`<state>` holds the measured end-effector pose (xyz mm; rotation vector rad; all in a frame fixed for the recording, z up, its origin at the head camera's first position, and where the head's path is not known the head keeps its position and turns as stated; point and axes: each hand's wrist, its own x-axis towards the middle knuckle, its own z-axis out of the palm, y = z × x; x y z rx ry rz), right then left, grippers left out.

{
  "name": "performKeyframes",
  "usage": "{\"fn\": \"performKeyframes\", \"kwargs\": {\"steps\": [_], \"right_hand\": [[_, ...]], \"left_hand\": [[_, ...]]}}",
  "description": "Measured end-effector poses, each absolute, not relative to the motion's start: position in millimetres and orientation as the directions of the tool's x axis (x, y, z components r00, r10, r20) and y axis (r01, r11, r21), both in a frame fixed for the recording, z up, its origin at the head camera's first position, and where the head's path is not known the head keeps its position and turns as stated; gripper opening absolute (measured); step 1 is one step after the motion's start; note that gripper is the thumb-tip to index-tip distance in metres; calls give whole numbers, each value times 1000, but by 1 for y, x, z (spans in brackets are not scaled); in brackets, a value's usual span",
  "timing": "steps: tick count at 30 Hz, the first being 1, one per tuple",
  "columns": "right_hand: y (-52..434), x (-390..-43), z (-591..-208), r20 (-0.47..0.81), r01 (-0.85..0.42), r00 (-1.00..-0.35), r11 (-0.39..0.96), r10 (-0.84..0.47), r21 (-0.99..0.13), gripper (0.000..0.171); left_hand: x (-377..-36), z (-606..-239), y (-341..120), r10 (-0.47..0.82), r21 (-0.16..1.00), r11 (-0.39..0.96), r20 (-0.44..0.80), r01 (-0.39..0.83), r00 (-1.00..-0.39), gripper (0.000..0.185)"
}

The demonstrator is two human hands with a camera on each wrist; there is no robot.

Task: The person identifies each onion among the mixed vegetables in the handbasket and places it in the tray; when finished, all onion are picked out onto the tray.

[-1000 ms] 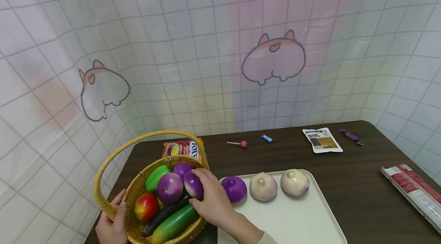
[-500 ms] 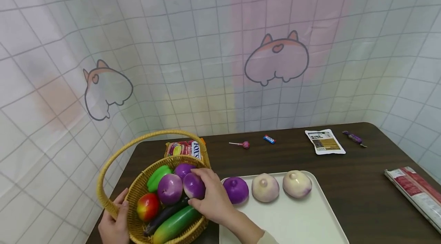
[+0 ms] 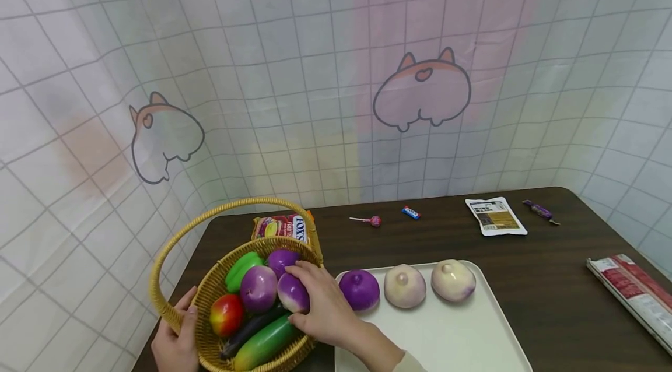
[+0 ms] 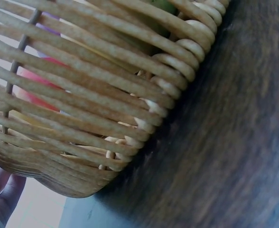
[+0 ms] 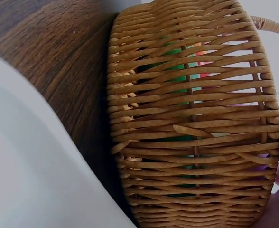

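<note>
A wicker basket (image 3: 206, 293) with a tall hoop handle stands at the table's left. My left hand (image 3: 177, 337) grips its left rim beside the handle's foot. My right hand (image 3: 326, 308) reaches over the right rim, fingers and thumb around a purple-and-white turnip (image 3: 293, 293) low among the contents. Against it lie a larger purple turnip (image 3: 258, 289) and another purple one (image 3: 283, 259). The basket also holds a green pepper (image 3: 243, 270), a red-yellow fruit (image 3: 227, 315), a dark eggplant (image 3: 251, 332) and a green cucumber-like vegetable (image 3: 269, 341). Woven wall (image 5: 191, 118) fills the right wrist view.
Right beside the basket lies a white tray (image 3: 446, 331) with a purple turnip (image 3: 359, 290) and two whitish ones (image 3: 405, 286) along its back. Behind are a FOX'S packet (image 3: 280, 227), lollipop (image 3: 374, 221), small candy (image 3: 411, 213), white pouch (image 3: 496, 216), purple-wrapped candy (image 3: 541, 211); a red-white package (image 3: 632, 296) lies right.
The turnip under my right hand has shifted slightly downward in the basket, and the fingers have moved with it. My left hand stays on the rim. The head view has shifted slightly.
</note>
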<state>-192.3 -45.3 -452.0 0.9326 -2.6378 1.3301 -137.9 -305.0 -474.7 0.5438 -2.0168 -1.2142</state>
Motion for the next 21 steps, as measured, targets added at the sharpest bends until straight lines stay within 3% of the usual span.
{"fn": "performKeyframes", "kwargs": {"steps": [9,21], "right_hand": [[-45,-190,-449,318,-493,-851,429,-417,-757,74],[-36,-180,-439,397,-453,-887,287,-235,-844,76]], "left_hand": [[-138,-474,-302,-669,864,504,394,4,-630,31],[-138,-474,-304,-665,864,504,394,8,-635,30]]}}
